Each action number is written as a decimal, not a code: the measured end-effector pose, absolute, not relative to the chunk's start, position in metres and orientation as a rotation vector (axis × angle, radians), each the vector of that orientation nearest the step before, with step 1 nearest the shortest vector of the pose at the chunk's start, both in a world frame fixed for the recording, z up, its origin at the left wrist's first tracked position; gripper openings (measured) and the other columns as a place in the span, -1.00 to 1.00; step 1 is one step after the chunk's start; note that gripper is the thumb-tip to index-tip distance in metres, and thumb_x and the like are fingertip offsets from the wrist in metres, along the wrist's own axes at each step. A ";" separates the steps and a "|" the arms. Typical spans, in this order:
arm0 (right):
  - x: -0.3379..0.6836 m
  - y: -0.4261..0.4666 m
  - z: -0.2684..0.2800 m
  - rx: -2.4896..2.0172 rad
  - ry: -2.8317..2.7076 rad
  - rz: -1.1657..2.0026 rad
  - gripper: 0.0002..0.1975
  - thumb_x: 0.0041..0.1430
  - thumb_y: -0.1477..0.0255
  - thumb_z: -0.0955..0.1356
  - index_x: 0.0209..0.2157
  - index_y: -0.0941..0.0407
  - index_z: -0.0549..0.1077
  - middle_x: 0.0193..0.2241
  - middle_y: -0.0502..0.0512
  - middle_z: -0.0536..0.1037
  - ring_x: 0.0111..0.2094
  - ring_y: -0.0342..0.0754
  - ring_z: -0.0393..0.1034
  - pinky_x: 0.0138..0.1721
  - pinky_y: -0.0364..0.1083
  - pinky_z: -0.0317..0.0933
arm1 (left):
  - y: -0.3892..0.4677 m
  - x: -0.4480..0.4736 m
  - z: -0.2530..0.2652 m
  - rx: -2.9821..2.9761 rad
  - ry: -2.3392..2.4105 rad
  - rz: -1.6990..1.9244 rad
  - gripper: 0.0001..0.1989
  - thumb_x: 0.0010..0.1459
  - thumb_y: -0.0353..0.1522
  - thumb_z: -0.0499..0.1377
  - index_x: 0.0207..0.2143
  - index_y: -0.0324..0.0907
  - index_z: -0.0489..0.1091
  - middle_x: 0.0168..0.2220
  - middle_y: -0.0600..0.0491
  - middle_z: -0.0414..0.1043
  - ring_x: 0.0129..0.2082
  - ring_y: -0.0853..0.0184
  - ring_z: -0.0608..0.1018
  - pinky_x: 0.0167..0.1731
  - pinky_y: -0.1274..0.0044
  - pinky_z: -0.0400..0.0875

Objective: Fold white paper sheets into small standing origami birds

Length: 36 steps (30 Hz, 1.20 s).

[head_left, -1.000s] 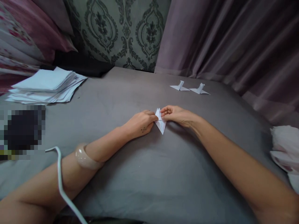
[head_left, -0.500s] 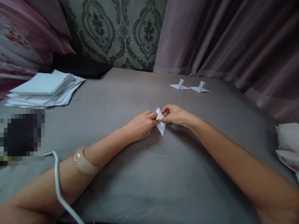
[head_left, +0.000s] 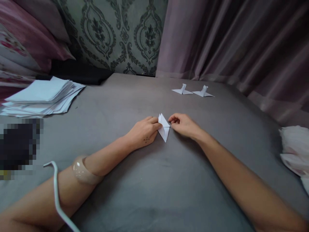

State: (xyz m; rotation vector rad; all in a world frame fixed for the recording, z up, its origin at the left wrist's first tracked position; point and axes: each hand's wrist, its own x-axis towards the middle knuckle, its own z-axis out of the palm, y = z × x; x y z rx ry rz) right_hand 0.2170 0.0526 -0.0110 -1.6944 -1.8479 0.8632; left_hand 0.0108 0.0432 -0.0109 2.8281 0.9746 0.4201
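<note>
A small folded white paper [head_left: 165, 129], diamond-shaped with a split point at its far end, lies between my hands. My left hand [head_left: 145, 130] pinches its left edge, some of the fingertips being hidden behind the paper. Just off the right corner is my right hand [head_left: 183, 125], its fingers curled loosely with a gap between thumb and forefinger. It appears to hold nothing; whether the thumb still brushes the corner I cannot tell. Two folded paper birds [head_left: 182, 90] [head_left: 204, 92] with spread wings stand farther back on the grey surface [head_left: 145, 193].
A stack of white paper sheets [head_left: 41, 93] lies at the left, before a black cloth [head_left: 79, 73]. A white cable [head_left: 56, 196] crosses over my left forearm. Crumpled white material [head_left: 295, 146] sits at the right edge. Purple curtains [head_left: 217, 38] hang behind.
My right hand has drawn off the folded paper to the right, its fingers loosening. My left fingers have shifted to the paper's left edge, leaving more of its face showing. The view has shifted slightly.
</note>
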 end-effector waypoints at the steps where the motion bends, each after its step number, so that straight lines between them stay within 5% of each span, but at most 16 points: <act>1: 0.215 0.047 -0.013 -1.711 -1.890 0.721 -0.81 -0.10 0.59 0.30 -0.39 0.10 0.45 -0.45 0.03 0.46 -0.42 -0.11 0.32 -0.36 -0.12 0.20 | 0.042 0.011 -0.012 2.804 0.995 0.446 -0.65 0.22 -0.49 -0.08 -0.07 -0.24 0.43 -0.24 -0.09 0.41 -0.20 0.21 0.44 -0.22 0.42 0.39; 3: 0.211 0.039 -0.016 -1.725 -1.934 0.569 -0.79 -0.05 0.58 0.29 -0.34 0.10 0.47 -0.32 0.09 0.49 -0.33 -0.07 0.36 -0.27 -0.08 0.23 | 0.040 0.012 -0.013 2.751 1.042 0.513 -0.67 0.27 -0.44 -0.08 -0.05 -0.22 0.41 -0.22 -0.08 0.43 -0.17 0.21 0.46 -0.21 0.43 0.40; 6: 0.207 0.033 -0.015 -1.651 -1.853 0.750 -0.72 -0.03 0.61 0.27 -0.27 0.09 0.48 -0.29 0.10 0.53 -0.28 -0.07 0.41 -0.20 -0.07 0.27 | 0.037 0.015 -0.014 2.678 1.115 0.588 -0.68 0.32 -0.28 -0.05 -0.04 -0.20 0.40 -0.20 -0.08 0.44 -0.16 0.21 0.48 -0.21 0.41 0.41; 10: 0.201 0.032 -0.012 -1.484 -1.423 1.162 -0.71 0.01 0.62 0.24 -0.21 0.13 0.43 -0.28 0.13 0.57 -0.26 -0.09 0.48 -0.22 -0.08 0.35 | 0.035 0.017 -0.013 2.561 1.225 0.639 -0.57 0.22 -0.07 0.08 -0.06 -0.20 0.39 -0.22 -0.07 0.46 -0.19 0.20 0.51 -0.23 0.41 0.42; 15: 0.190 0.026 -0.011 -1.351 -1.336 1.127 -0.70 0.00 0.60 0.23 -0.21 0.13 0.42 -0.24 0.13 0.58 -0.19 -0.09 0.50 -0.13 -0.07 0.37 | 0.036 0.017 -0.013 2.443 1.270 0.688 -0.48 0.10 0.05 0.15 -0.10 -0.17 0.40 -0.24 -0.05 0.50 -0.22 0.20 0.53 -0.24 0.40 0.42; 21: 0.186 0.024 -0.002 -1.317 -1.300 1.051 -0.78 0.05 0.47 0.23 -0.24 0.11 0.41 -0.22 0.11 0.57 -0.13 -0.08 0.47 -0.03 -0.03 0.31 | 0.034 0.017 -0.012 2.456 1.277 0.693 -0.52 0.11 -0.01 0.17 -0.10 -0.18 0.40 -0.23 -0.05 0.50 -0.21 0.20 0.53 -0.24 0.39 0.42; 26: 0.190 0.031 -0.006 -1.402 -1.050 1.060 -0.80 0.06 0.42 0.23 -0.26 0.11 0.39 -0.12 0.19 0.47 -0.04 0.00 0.40 -0.20 -0.05 0.43 | 0.034 0.018 -0.012 2.512 1.243 0.690 -0.56 0.16 -0.08 0.16 -0.07 -0.20 0.40 -0.25 -0.05 0.49 -0.21 0.21 0.52 -0.20 0.39 0.41; 32: 0.203 0.034 -0.003 -1.739 -1.225 1.118 -0.94 0.02 0.48 0.31 -0.42 0.12 0.43 -0.40 0.16 0.54 -0.42 -0.04 0.48 -0.49 -0.09 0.42 | 0.033 0.017 -0.011 2.591 1.192 0.590 -0.58 0.22 -0.09 0.09 -0.01 -0.16 0.42 -0.22 -0.06 0.45 -0.23 0.22 0.48 -0.19 0.38 0.39; 36: 0.209 0.032 0.010 -1.876 -1.287 1.349 -0.85 0.02 0.51 0.33 -0.59 0.14 0.43 -0.55 0.17 0.56 -0.61 -0.07 0.43 -0.61 -0.09 0.36 | 0.033 0.015 -0.012 2.695 1.105 0.572 -0.56 0.22 -0.09 0.10 -0.03 -0.20 0.45 -0.07 -0.15 0.39 -0.16 0.18 0.43 -0.10 0.32 0.37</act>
